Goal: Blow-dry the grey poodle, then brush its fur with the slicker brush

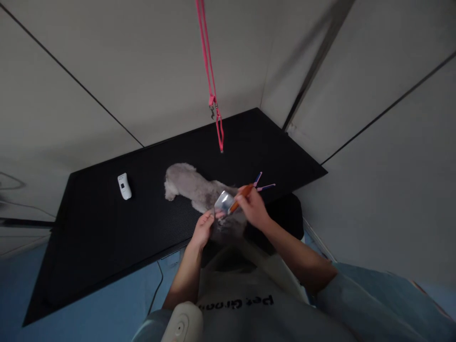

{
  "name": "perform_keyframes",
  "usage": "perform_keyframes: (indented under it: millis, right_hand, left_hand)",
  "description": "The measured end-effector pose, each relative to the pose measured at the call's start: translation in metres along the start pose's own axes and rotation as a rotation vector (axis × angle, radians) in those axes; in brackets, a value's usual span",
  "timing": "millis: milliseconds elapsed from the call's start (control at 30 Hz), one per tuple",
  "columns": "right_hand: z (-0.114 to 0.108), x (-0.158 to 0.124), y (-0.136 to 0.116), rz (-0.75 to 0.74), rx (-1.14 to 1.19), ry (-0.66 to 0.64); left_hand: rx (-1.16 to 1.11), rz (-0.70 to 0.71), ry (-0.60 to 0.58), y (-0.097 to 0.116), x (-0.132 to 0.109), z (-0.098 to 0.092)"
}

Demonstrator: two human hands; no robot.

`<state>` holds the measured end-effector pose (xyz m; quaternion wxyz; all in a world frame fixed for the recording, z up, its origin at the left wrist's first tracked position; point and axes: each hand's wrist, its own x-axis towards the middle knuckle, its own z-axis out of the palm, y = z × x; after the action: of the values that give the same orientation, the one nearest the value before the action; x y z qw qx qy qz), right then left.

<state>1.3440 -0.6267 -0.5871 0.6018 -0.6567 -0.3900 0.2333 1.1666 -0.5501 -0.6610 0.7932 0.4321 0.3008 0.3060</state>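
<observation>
A small grey dog (192,183) with close-cut fur on its back lies on the black grooming table (153,237); longer fur covers its front end, close to my body. My right hand (252,207) is closed round the orange handle of a slicker brush (224,201). The brush's shiny head is over the dog's front end, beside my left fingers. My left hand (204,228) is closed in a pinch at the dog's fur; exactly which part it grips is hard to make out. Past my right hand lie open pink-and-blue scissors (263,184).
A white clipper (124,186) rests on the table's left part. Above the table hangs a pink grooming loop (220,128) with a metal clip. Pale walls stand behind. A white device (183,323) is at the bottom, before my grey apron (245,289).
</observation>
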Motion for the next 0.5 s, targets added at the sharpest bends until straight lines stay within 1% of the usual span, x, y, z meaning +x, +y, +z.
perform_keyframes:
  millis: [33,67,100,167,200,233,267,333,367,400,433,467,500]
  right_hand:
    - [0.0,-0.001,0.001,0.028,0.002,-0.094]
    - [-0.001,-0.002,0.001,0.058,-0.001,-0.129]
    - [-0.002,-0.003,0.001,0.074,-0.009,-0.089]
    - [-0.005,-0.004,0.001,0.048,-0.025,0.118]
    - [-0.006,-0.005,0.001,0.016,-0.027,0.182]
    - [-0.007,-0.006,0.002,-0.01,-0.026,0.165]
    - [-0.007,-0.008,0.003,-0.017,-0.02,0.077]
    - [-0.007,-0.008,0.007,0.046,0.005,-0.136]
    - [-0.007,-0.007,0.009,0.089,0.018,-0.163]
    - [-0.008,-0.005,0.012,0.117,0.029,-0.109]
    - [-0.009,-0.004,0.014,0.12,0.036,0.001]
    - [-0.009,-0.002,0.017,0.099,0.044,0.121]
    - [-0.01,-0.002,0.019,0.064,0.048,0.193]
  left_hand:
    - [-0.017,0.004,0.004,0.0,0.0,0.001]
    - [-0.037,0.003,0.011,0.0,0.0,0.002]
    - [-0.058,-0.004,0.021,0.0,0.001,0.003]
    - [-0.095,-0.025,0.046,0.0,0.001,0.004]
    - [-0.108,-0.029,0.061,0.0,0.001,0.005]
    - [-0.116,-0.025,0.08,-0.001,0.001,0.005]
    - [-0.121,-0.012,0.103,-0.003,0.002,0.006]
    - [-0.114,0.027,0.167,-0.006,0.004,0.006]
    - [-0.095,0.052,0.21,-0.008,0.005,0.006]
    - [-0.067,0.082,0.255,-0.01,0.006,0.006]
    - [-0.033,0.112,0.296,-0.011,0.007,0.005]
    - [0.005,0.138,0.324,-0.011,0.008,0.003]
    - [0.039,0.158,0.34,-0.011,0.009,0.001]
